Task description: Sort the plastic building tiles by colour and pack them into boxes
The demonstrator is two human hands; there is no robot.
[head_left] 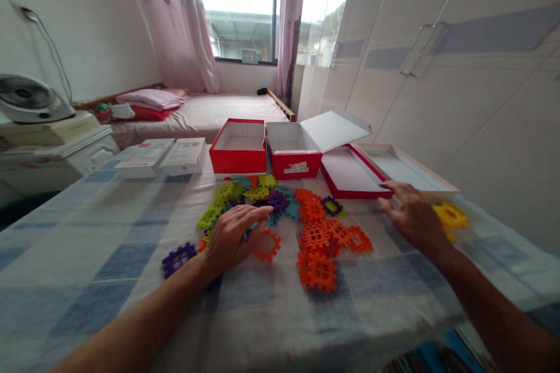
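Note:
My left hand (234, 233) reaches over the left part of a heap of plastic interlocking building pieces, its fingers stretched out. An orange square piece (268, 246) lies by its fingertips, and I see nothing gripped. Lime-green pieces (222, 197) and a purple piece (276, 201) show behind the hand, while another purple square piece (178, 260) lies to its left. To the right is a cluster of orange pieces (315, 234). My right hand (409, 213), fingers apart, is at the near right corner of a shallow red box lid (355, 193); whether it touches is unclear.
Behind the pieces stand an open red box (238, 162) and a second red box (294, 164) with its white flap raised. Two white boxes (146, 154) sit at the left. A pale shallow tray (431, 178) and yellow pieces (452, 214) are at the right. A checked cloth (131, 291) covers the table.

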